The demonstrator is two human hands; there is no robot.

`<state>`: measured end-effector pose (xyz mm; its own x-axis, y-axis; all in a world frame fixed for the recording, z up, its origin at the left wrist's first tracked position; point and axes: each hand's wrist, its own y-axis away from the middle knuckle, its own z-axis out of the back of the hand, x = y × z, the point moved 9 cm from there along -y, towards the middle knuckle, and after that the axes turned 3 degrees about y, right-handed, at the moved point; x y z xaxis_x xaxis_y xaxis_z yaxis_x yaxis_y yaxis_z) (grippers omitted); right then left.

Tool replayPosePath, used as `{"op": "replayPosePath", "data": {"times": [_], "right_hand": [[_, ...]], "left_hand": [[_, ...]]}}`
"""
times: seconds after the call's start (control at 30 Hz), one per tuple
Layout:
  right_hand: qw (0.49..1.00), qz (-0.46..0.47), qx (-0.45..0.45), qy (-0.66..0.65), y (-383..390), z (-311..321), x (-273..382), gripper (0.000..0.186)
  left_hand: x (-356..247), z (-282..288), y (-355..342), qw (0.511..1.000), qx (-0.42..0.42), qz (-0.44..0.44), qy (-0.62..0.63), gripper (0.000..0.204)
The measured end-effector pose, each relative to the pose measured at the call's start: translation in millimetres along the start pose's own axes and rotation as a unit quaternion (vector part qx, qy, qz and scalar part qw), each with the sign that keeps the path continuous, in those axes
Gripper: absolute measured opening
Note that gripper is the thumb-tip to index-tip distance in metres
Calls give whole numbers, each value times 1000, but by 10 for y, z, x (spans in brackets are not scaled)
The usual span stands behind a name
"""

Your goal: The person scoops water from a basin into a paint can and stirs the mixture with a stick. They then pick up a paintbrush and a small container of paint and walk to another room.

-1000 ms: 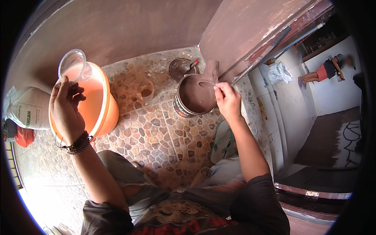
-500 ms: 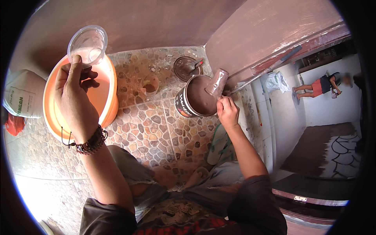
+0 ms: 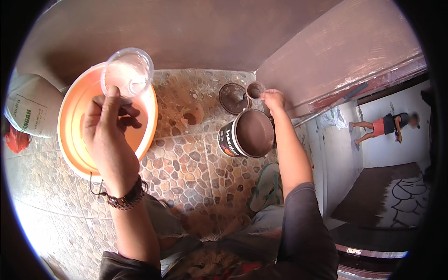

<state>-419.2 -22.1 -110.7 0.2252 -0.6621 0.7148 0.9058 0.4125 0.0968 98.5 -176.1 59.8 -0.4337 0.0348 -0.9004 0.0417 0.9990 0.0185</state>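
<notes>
My left hand [image 3: 109,128] pinches the rim of a clear plastic cup [image 3: 126,74], raised over an orange basin [image 3: 70,135]. The cup has pale residue inside. My right hand [image 3: 274,100] grips a small paint-coated cup [image 3: 255,90], its mouth turned toward me. That cup is just past a black bucket [image 3: 227,140] of brown paint [image 3: 254,133]. Beside the cup, a dark round lid [image 3: 231,99] lies on the floor with a paint-smeared tool [image 3: 242,100] on it; the tool's kind is unclear.
A white sack [image 3: 32,105] and a red plastic bag [image 3: 17,139] are left of the basin. Brown walls [image 3: 200,37] close off the far side. A long pole [image 3: 333,103] leans at right. Another person [image 3: 382,125] stands farther off, and a green sandal [image 3: 266,186] is near my leg.
My right hand has carried the small cup from above the paint bucket to its far side, turning its mouth toward me. My left hand keeps hold of the clear cup. The view has shifted slightly.
</notes>
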Motion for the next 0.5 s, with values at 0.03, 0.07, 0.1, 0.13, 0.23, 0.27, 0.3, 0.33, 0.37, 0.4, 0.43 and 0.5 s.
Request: {"op": "replayPosePath", "data": {"times": [0.03,0.07,0.1,0.13,0.23,0.27,0.3,0.33,0.37,0.4,0.43,0.5], "right_hand": [[999,-9,-10,53,-165,-66,-103,25],[994,5,17,104,-306,-165,-194,26],[986,-5,32,164,-430,-235,-330,28],[973,-23,43,225,-540,-288,-475,29],[959,-71,82,261,-792,-453,-813,29],[955,-86,95,268,-841,-496,-906,29],[937,-68,113,324,-882,-561,-944,26],[938,-69,132,312,-914,-630,-988,25],[937,-76,147,306,-934,-690,-1033,24],[935,-89,157,305,-950,-731,-1081,23],[929,-86,179,312,-949,-804,-1112,23],[914,-92,211,335,-940,-915,-1170,23]], "left_hand": [[25,1,5,1000,-6,6,-4,21],[42,-17,12,1000,-3,5,-3,22],[54,-39,12,1000,5,5,1,22],[70,-48,7,1000,6,7,2,23],[91,-40,-18,1000,1,11,-25,23],[81,-32,-24,1000,-1,6,-25,23],[68,-12,-32,1000,-6,4,-29,23],[54,5,-43,999,-10,1,-33,23],[32,25,-53,999,-17,-8,-38,23],[31,44,-70,999,-18,-1,-45,23],[19,58,-70,998,-20,-5,-51,22],[16,81,-75,998,-24,-6,-57,22]]}}
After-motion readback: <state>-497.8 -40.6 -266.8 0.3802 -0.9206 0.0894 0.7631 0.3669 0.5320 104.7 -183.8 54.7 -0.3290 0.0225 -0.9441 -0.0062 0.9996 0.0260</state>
